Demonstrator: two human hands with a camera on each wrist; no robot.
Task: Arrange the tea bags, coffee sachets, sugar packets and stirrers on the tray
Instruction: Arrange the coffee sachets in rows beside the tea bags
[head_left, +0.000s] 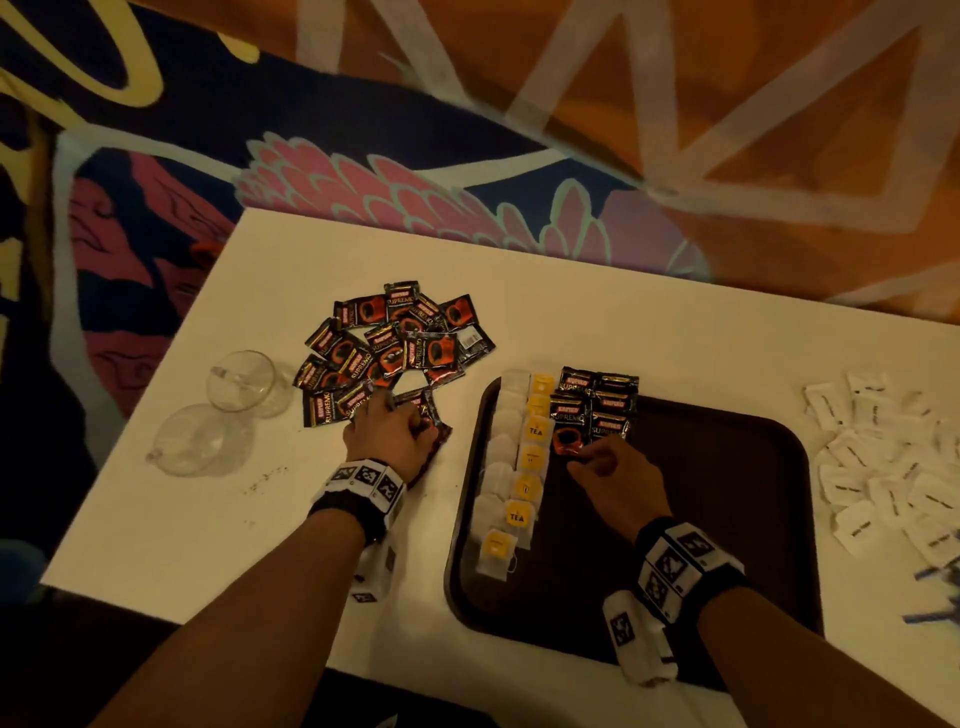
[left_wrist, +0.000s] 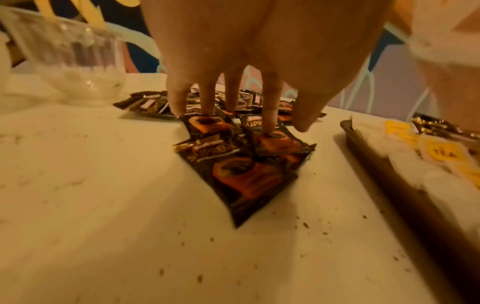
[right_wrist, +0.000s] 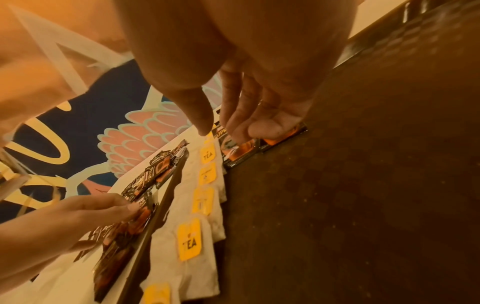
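Head view: right hand (head_left: 618, 478), centre frame, fingers relaxed, fingertips pressing coffee sachet (head_left: 569, 441) flat into row on tray (head_left: 727, 519) beside tea bags (head_left: 530, 457). Left hand (head_left: 392, 436), fingers straight, pins loose sachet (head_left: 434, 415) below pile (head_left: 395, 338), likely next.

Head view looks down; close wrist views share the tray (head_left: 727, 519)

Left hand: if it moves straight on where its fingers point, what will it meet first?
Most likely the pile of coffee sachets on the table: the left hand touches its near edge and points into it.
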